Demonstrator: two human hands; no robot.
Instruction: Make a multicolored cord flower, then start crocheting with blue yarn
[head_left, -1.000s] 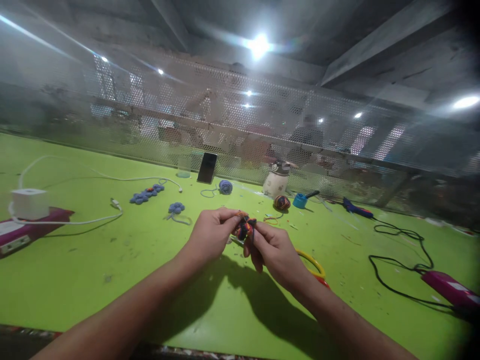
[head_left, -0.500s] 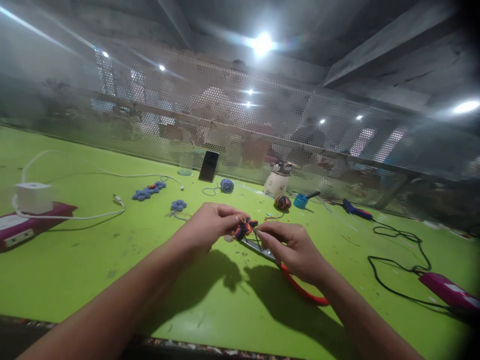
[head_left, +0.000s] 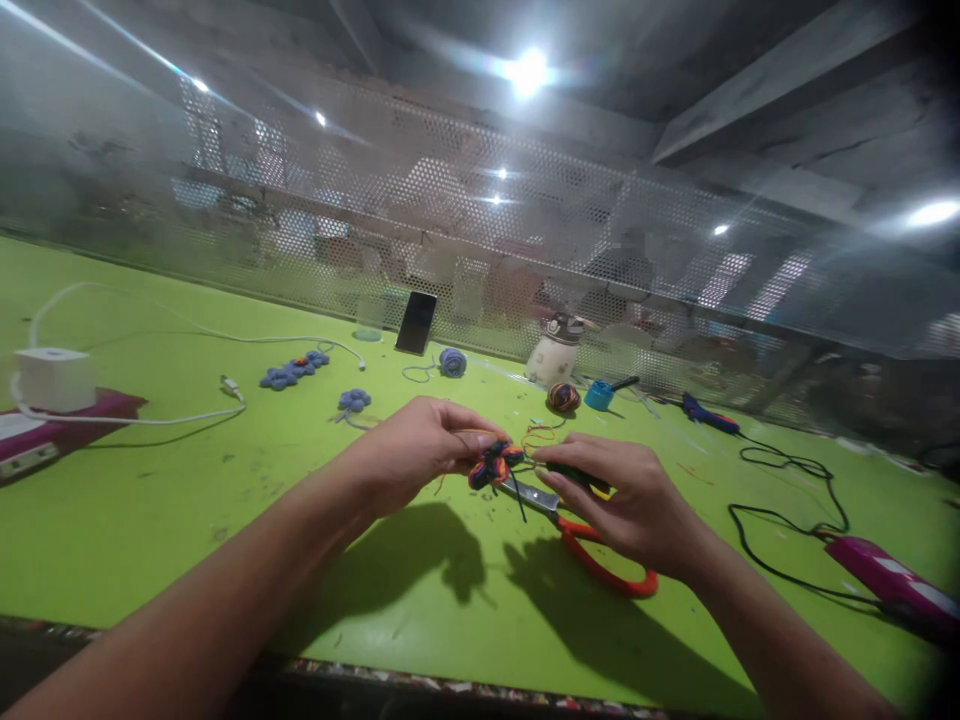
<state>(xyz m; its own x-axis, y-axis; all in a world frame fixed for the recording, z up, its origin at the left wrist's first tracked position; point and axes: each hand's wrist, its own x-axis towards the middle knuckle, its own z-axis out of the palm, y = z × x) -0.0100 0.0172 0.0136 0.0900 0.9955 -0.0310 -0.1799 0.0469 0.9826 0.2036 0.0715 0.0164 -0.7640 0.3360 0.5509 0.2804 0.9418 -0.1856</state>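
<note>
My left hand point(head_left: 431, 440) pinches a small crocheted flower point(head_left: 495, 466) in dark blue, orange and red yarn. Loose dark yarn ends hang below the flower. In my right hand point(head_left: 630, 495) is a crochet hook point(head_left: 576, 474) with a dark handle, its thin tip pointing at the flower's right side. Beneath both hands lies a pair of scissors point(head_left: 534, 496) with red handles, its blade tips hidden behind the flower. A multicoloured yarn ball point(head_left: 562, 398) rests farther back, and a loose strand runs from it toward my hands.
Blue crocheted flowers point(head_left: 294, 370), a single blue flower point(head_left: 354, 401) and a blue yarn ball point(head_left: 452, 363) lie at the back left. Behind stand a phone point(head_left: 416, 322), a bottle point(head_left: 553, 350) and a blue container point(head_left: 598, 396). Purple power strips point(head_left: 892, 580) with cables flank the green table.
My right hand has moved slightly right, away from the flower, and the hook's dark handle now shows in it. The flower has turned a little in my left hand.
</note>
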